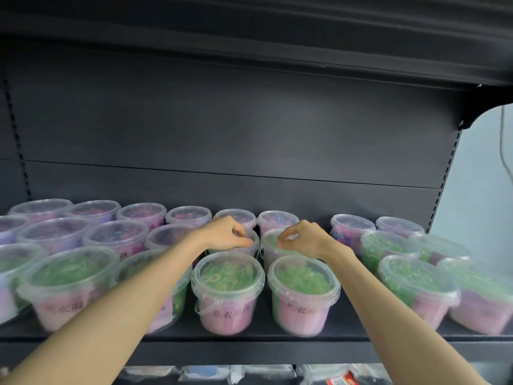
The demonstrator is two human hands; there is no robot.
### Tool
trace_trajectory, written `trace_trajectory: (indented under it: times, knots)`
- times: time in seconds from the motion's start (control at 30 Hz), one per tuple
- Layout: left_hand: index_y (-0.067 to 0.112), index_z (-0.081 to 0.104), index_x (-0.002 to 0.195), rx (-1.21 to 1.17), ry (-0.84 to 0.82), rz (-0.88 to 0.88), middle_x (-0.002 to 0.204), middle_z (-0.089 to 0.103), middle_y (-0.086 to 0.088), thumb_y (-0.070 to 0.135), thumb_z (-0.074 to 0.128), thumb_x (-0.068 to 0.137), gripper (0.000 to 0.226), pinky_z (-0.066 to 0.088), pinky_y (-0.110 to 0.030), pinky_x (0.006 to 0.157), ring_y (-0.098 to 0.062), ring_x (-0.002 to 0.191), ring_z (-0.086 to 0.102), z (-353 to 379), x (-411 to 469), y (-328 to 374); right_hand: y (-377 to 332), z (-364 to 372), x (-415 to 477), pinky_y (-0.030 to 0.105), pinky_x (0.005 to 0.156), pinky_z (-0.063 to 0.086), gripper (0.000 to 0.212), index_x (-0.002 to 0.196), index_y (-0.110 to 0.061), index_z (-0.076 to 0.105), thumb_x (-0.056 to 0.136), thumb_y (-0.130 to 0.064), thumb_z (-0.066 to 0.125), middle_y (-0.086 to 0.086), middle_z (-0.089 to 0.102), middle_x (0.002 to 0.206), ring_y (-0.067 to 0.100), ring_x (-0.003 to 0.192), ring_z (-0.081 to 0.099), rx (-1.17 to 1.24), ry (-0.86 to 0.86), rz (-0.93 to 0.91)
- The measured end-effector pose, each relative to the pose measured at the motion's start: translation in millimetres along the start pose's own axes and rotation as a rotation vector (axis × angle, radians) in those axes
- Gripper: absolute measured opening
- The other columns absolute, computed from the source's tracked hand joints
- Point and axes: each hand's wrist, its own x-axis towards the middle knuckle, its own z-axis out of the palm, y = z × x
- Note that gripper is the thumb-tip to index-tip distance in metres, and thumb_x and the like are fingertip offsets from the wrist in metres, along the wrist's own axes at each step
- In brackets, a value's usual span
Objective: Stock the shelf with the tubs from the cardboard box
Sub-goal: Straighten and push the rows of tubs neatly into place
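Note:
Clear lidded tubs with green and pink contents stand in rows on a dark shelf [249, 338]. Both my arms reach over the front row to the middle row. My left hand [226, 232] has its fingers curled down and pinches the rim of a tub [254, 246] there. My right hand [302, 238] pinches the lid edge of the neighbouring tub [269, 240] in the same way. The two tubs stand upright, side by side, almost touching. The cardboard box is out of view.
Two front tubs [227, 287] [304, 290] stand right under my wrists. The back row has a gap [315, 218] right of centre. An upper shelf [249, 37] hangs overhead. Packaged goods [249, 373] lie on the shelf below. A cable [502, 140] hangs at right.

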Motion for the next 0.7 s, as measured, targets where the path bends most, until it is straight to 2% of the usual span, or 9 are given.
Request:
trace_trajectory:
  times: [0.17,0.23,0.3,0.37,0.43,0.5,0.53,0.63,0.7]
  knots:
    - [0.029,0.067,0.103,-0.106,0.087,-0.008,0.115,0.065,0.003,0.044,0.061,0.085,0.024,0.040,-0.024,0.082,-0.012,0.096,0.056,3,-14,5,-8,-2,-12,0.036,0.102,0.041,0.023,0.106,-0.031,0.070,0.087,-0.042,0.061,0.005,0.059,0.129,0.024,0.121,0.050,0.103,0.032,-0.026]
    - [0.035,0.065,0.097,-0.164,0.177,0.020,0.112,0.067,0.001,0.046,0.059,0.085,0.017,0.041,-0.026,0.082,-0.016,0.100,0.059,2,-30,9,-17,-4,-31,0.032,0.095,0.045,0.026,0.106,-0.030,0.070,0.088,-0.044,0.059,0.003,0.062,0.126,0.022,0.117,0.053,0.186,0.083,-0.045]
    - [0.033,0.066,0.097,-0.156,0.262,0.080,0.106,0.068,0.007,0.044,0.058,0.086,0.017,0.041,-0.025,0.083,-0.014,0.098,0.061,1,-55,15,-23,-3,-58,0.031,0.091,0.045,0.029,0.109,-0.029,0.069,0.087,-0.045,0.060,0.001,0.063,0.125,0.022,0.117,0.053,0.209,0.120,-0.055]
    - [0.027,0.067,0.101,-0.141,0.324,0.146,0.107,0.066,0.012,0.045,0.060,0.085,0.025,0.041,-0.024,0.086,-0.010,0.101,0.060,10,-82,14,-24,4,-89,0.034,0.096,0.042,0.036,0.113,-0.027,0.067,0.084,-0.047,0.062,-0.002,0.062,0.126,0.024,0.119,0.051,0.153,0.176,-0.059]
    - [0.025,0.067,0.106,-0.098,0.372,0.213,0.114,0.064,0.011,0.060,0.057,0.078,0.045,0.041,-0.029,0.095,-0.009,0.108,0.055,24,-108,7,-21,16,-118,0.040,0.103,0.036,0.057,0.117,-0.029,0.065,0.072,-0.064,0.057,-0.006,0.056,0.132,0.027,0.123,0.044,0.065,0.247,-0.065]
    - [0.025,0.066,0.111,0.007,0.396,0.279,0.118,0.062,0.011,0.073,0.042,0.068,0.069,0.036,-0.029,0.100,-0.010,0.113,0.052,37,-124,0,-22,28,-139,0.042,0.109,0.027,0.078,0.120,-0.034,0.062,0.058,-0.076,0.043,-0.009,0.048,0.138,0.027,0.129,0.035,0.044,0.287,-0.070]
    - [0.024,0.064,0.114,0.062,0.393,0.297,0.121,0.060,0.010,0.074,0.036,0.067,0.075,0.031,-0.026,0.101,-0.011,0.116,0.050,42,-129,-2,-23,33,-145,0.042,0.111,0.024,0.080,0.122,-0.035,0.061,0.057,-0.076,0.039,-0.009,0.047,0.139,0.026,0.131,0.034,0.042,0.296,-0.080]
    - [0.021,0.057,0.124,0.120,0.413,0.281,0.132,0.053,0.006,0.068,0.032,0.074,0.073,0.018,-0.024,0.103,-0.013,0.128,0.039,52,-132,-1,-25,43,-151,0.048,0.114,0.016,0.065,0.130,-0.034,0.055,0.074,-0.063,0.039,-0.007,0.045,0.144,0.025,0.138,0.029,-0.003,0.301,-0.102]
    - [0.022,0.052,0.130,0.155,0.410,0.250,0.139,0.047,0.004,0.065,0.028,0.077,0.072,0.011,-0.029,0.111,-0.016,0.133,0.032,58,-134,4,-27,44,-153,0.049,0.117,0.007,0.046,0.136,-0.037,0.047,0.091,-0.047,0.046,-0.008,0.034,0.151,0.024,0.144,0.015,-0.009,0.278,-0.059]
